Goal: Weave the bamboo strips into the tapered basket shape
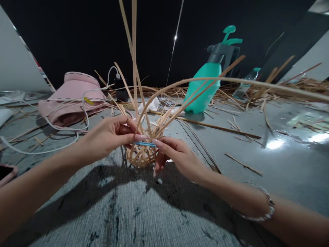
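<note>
A small woven basket of pale bamboo strips (142, 154) sits low in front of me, with long loose strips rising and arching from it. A thin blue stick (145, 144) lies across its upper edge. My left hand (108, 137) pinches the stick's left end among the strips, and my right hand (174, 154) pinches its right end. Both sets of fingertips touch the weave. The far side of the basket is hidden behind the strips and my fingers.
Loose bamboo strips lie in a heap (290, 91) beyond a green pump sprayer (204, 89). A pink cloth item (72, 103), a white cable (83, 116), a clear bottle (244, 85), crumpled white paper (150, 105) and a phone (6, 173) lie around on the grey floor.
</note>
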Motion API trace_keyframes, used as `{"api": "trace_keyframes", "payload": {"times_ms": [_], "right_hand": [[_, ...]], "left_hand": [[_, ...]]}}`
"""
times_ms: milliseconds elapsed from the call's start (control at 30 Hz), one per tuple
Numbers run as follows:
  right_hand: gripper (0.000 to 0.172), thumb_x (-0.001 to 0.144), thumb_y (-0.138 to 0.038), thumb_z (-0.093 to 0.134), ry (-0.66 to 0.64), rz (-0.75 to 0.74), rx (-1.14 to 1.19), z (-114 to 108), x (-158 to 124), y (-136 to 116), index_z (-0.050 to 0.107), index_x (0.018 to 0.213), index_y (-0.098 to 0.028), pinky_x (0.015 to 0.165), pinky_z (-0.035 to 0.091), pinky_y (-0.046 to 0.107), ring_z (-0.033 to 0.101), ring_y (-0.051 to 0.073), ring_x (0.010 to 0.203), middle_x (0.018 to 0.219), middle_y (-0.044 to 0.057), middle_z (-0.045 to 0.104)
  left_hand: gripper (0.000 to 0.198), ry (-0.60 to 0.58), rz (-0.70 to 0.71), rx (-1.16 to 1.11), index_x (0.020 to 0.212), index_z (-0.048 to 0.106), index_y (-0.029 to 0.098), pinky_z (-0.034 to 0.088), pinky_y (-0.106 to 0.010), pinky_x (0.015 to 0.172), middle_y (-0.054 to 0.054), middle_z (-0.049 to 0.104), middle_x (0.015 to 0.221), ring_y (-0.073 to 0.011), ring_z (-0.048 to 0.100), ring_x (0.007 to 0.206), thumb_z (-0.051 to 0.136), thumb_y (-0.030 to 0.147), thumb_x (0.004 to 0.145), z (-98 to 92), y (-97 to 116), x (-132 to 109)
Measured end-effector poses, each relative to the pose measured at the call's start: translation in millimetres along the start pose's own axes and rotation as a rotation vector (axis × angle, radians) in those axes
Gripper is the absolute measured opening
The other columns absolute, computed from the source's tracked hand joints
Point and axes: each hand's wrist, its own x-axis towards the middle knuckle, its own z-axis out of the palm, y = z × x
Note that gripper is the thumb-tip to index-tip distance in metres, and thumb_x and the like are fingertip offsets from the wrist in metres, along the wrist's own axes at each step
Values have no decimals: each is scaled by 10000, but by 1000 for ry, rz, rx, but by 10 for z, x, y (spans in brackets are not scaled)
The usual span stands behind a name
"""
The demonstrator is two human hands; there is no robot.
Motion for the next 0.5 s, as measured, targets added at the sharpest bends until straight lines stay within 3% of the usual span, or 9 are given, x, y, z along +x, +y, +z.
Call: {"api": "trace_keyframes", "payload": {"times_ms": [133, 333, 500], "right_hand": [[264, 889, -412, 566, 26, -24, 43, 12, 9, 69, 589, 796, -167, 445, 491, 217, 604, 104, 422, 482, -30, 610], [284, 833, -430, 626, 109, -106, -45, -4, 17, 105, 669, 843, -149, 332, 429, 186, 529, 90, 332, 417, -50, 557], [295, 828, -439, 634, 96, 1, -73, -15, -1, 42, 672, 870, -149, 275, 361, 163, 454, 74, 278, 367, -69, 502]], "left_hand": [[179, -23, 73, 26, 705, 621, 199, 522, -253, 562, -2, 662, 669, -156, 622, 632, 710, 353, 689, -21, 30, -11], [144, -114, -36, -9, 677, 591, 177, 500, -204, 543, 13, 657, 655, -117, 613, 602, 709, 258, 663, -71, 82, -1], [141, -146, -47, -60, 686, 603, 174, 495, -192, 521, 27, 631, 619, -108, 603, 576, 720, 251, 665, -104, 81, 0]]}}
